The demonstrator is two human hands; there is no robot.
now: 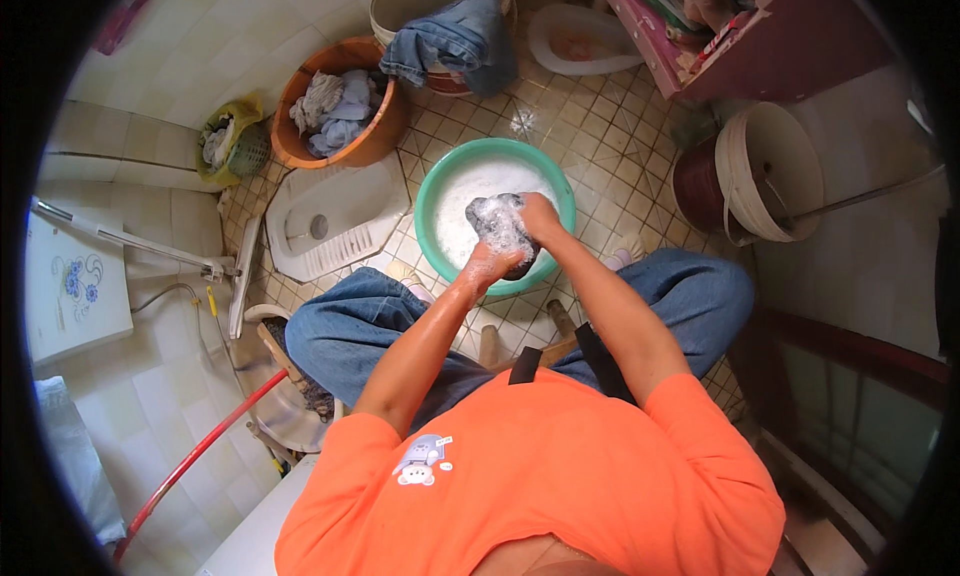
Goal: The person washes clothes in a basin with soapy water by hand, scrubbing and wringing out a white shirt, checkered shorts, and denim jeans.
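Observation:
A green plastic basin with foamy white water stands on the tiled floor in front of me. Over it I hold a dark, suds-covered cloth item, bunched up between both hands. My left hand grips its lower left part, with foam on the fingers and wrist. My right hand is closed on its upper right side. The fingertips of both hands are partly hidden by the cloth and foam.
A squat toilet lies left of the basin. Behind it are an orange tub of clothes, a yellow-lined basket and a bucket with jeans over its rim. A white bucket holding a stick stands at right, below a cabinet.

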